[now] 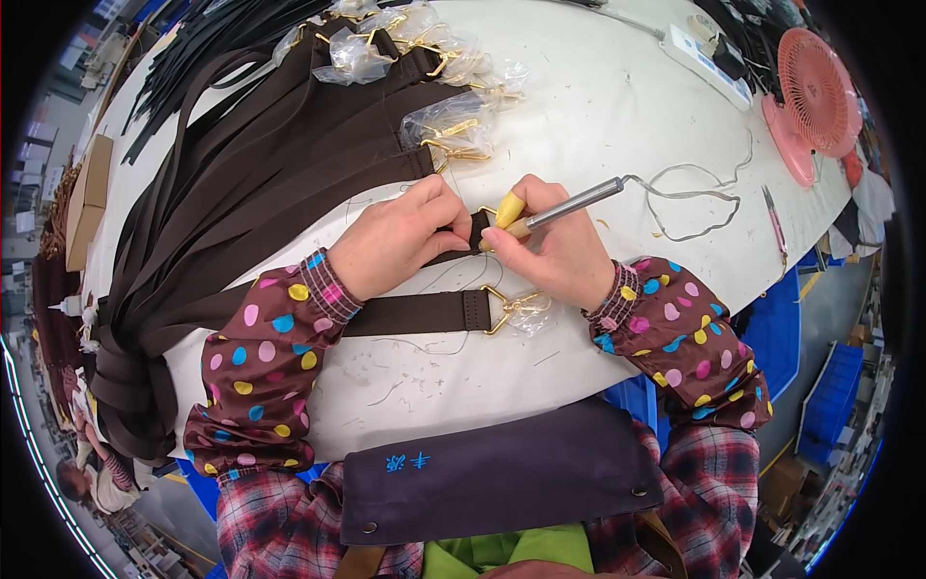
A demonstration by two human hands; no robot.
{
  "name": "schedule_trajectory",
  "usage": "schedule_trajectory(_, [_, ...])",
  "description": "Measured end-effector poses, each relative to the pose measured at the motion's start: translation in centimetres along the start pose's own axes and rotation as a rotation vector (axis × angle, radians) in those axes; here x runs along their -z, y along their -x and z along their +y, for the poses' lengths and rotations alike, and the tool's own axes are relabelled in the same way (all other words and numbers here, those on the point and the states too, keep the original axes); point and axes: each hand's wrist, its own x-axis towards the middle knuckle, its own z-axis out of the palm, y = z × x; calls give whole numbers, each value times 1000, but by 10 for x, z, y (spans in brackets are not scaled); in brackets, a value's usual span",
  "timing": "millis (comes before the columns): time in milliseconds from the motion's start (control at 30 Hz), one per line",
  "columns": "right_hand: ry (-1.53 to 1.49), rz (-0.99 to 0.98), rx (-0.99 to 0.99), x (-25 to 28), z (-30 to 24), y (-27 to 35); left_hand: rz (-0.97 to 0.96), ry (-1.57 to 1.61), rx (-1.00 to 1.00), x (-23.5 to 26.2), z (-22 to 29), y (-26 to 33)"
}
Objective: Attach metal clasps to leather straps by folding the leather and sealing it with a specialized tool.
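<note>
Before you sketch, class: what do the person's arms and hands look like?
Dark maroon sleeve covers with pink, blue and yellow spots and checked cuffs; red plaid sleeves above. The left hand looks bare; the right hand has a yellow fingertip cover.

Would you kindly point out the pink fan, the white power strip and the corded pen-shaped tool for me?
Pink fan [815, 93], head view: middle of its round grille.
White power strip [696, 61], head view: its white casing.
Corded pen-shaped tool [579, 202], head view: its grey barrel.
</note>
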Motion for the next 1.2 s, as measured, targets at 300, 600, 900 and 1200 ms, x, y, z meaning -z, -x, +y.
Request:
schedule_trajectory(300, [-97,40,13,-4,4,1,60,106,53,-2,-2,-2])
schedule_trajectory(600, [-66,87,-74,-1,-2,-6,124,310,271,-4,4,-3])
schedule_trajectory(900, [-8,98,-63,-2,-2,-6,119,309,287,-2,8,-3])
schedule_trajectory(1200, [-25,82,-108,-1,-5,-5,119,296,268,-3,7,-4])
